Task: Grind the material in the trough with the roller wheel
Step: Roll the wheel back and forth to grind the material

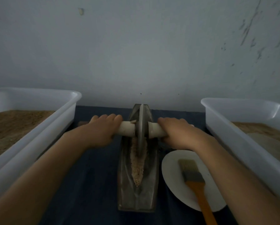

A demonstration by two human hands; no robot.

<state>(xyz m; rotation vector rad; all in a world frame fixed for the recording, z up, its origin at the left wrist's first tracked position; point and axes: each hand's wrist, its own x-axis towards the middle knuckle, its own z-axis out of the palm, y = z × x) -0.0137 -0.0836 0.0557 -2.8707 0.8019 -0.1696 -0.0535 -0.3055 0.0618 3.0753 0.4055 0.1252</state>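
At the far left a white tub [33,111] holds brown, sandy grain. Next comes the person's left hand [102,129], fingers curled over the left end of the pale wooden handle [126,129]. The handle runs through the metal wheel [141,125], which stands upright in the groove of the long metal trough [136,197] lying near-to-far on the dark cloth [93,184]. The wheel sits toward the far end; a strip of coarse, tan material [136,166] lies in the groove just near of it, still grainy. The right hand [178,132] wraps the handle's right end. Near right, a white plate [173,176] carries a brush [194,177] with an orange handle, and another white tub [243,120] of grain stands at far right.

Uneven pressure between the two hands would likely tip the wheel sideways, so it rides up the groove wall and pushes grain over the rim. A hard pull toward the near end could also slide the trough on the cloth or knock the plate beside it.
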